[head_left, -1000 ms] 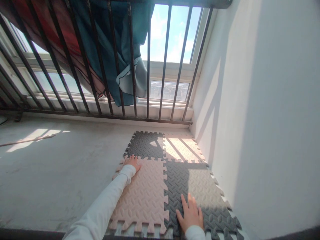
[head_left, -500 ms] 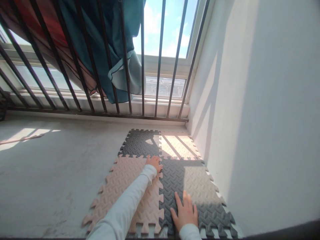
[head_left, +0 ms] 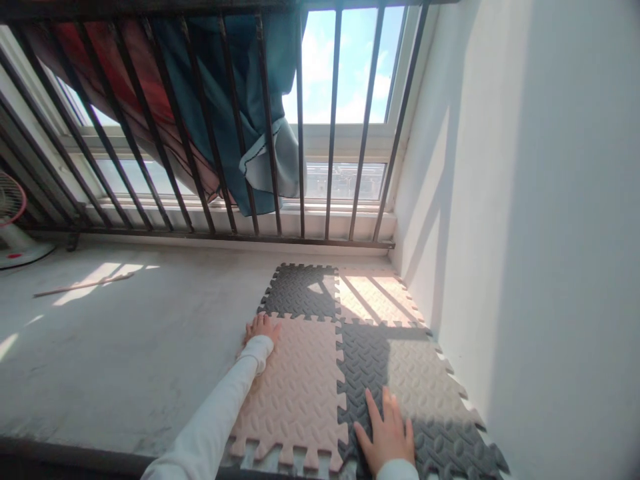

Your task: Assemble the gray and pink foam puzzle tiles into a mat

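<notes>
Four foam puzzle mats lie on the floor in a two-by-two block. My left hand [head_left: 262,328] rests on the far left corner of the near pink mat [head_left: 300,380], fingers apart, holding nothing. Flat on the near dark grey mat [head_left: 363,353], my right hand [head_left: 387,427] has its fingers spread. Beyond them are a dark mat [head_left: 300,291] on the left and a pale pink mat [head_left: 377,297] on the right, striped by sunlight. Toothed edges meet between the tiles.
A white wall [head_left: 560,233] borders the mats on the right. Black railing [head_left: 240,237] stands behind them, with a blue and red cloth [head_left: 220,100] hanging beyond it. A fan [head_left: 17,227] and a thin stick [head_left: 83,285] are at the left.
My left hand has moved left across the near pink mat, from its inner far corner to its outer one. My right hand stays on the dark mat. The view has shifted left, showing the fan.
</notes>
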Demonstrator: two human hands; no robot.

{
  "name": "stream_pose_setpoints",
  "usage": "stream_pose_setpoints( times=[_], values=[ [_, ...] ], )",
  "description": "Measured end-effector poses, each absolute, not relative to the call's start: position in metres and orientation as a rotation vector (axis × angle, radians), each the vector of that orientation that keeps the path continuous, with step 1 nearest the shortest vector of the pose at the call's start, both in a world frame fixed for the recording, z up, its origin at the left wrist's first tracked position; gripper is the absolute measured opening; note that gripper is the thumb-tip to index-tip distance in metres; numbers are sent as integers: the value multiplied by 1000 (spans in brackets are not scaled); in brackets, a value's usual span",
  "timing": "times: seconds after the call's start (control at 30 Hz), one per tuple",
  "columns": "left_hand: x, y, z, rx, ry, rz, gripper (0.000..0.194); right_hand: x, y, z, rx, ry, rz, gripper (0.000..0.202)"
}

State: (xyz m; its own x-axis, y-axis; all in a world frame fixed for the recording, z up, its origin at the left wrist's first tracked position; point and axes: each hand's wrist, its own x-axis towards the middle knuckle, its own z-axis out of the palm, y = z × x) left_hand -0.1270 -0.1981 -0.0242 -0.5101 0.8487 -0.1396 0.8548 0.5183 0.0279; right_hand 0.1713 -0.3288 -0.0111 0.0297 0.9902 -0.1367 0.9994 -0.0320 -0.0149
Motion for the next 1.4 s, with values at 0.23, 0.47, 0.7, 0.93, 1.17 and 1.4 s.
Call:
stream_pose_setpoints(
  times=[0.23, 0.47, 0.7, 0.93, 1.17, 1.4],
  values=[
    [-97, -188, -3, 1504, 2593, -131, 60, 161, -328, -4, 2208, 2064, -194, 52],
    [22, -181, -17, 2059, 1986, 16, 57, 162, -325, -9, 2229, 2044, -260, 54],
    [36, -170, 0, 2126, 1988, -34, 54, 170, -325, -8, 2222, 2070, -351, 53],
    [21, -180, -7, 2156, 1911, -105, 57, 174, -325, -15, 2243, 2129, -405, 56],
    [29, -211, -9, 2043, 1804, -174, 55, 176, -332, -5, 2298, 2116, -473, 55],
    [22, -260, -9, 2082, 1909, -198, 58, 180, -337, 6, 2368, 2042, -440, 52]
  ],
)
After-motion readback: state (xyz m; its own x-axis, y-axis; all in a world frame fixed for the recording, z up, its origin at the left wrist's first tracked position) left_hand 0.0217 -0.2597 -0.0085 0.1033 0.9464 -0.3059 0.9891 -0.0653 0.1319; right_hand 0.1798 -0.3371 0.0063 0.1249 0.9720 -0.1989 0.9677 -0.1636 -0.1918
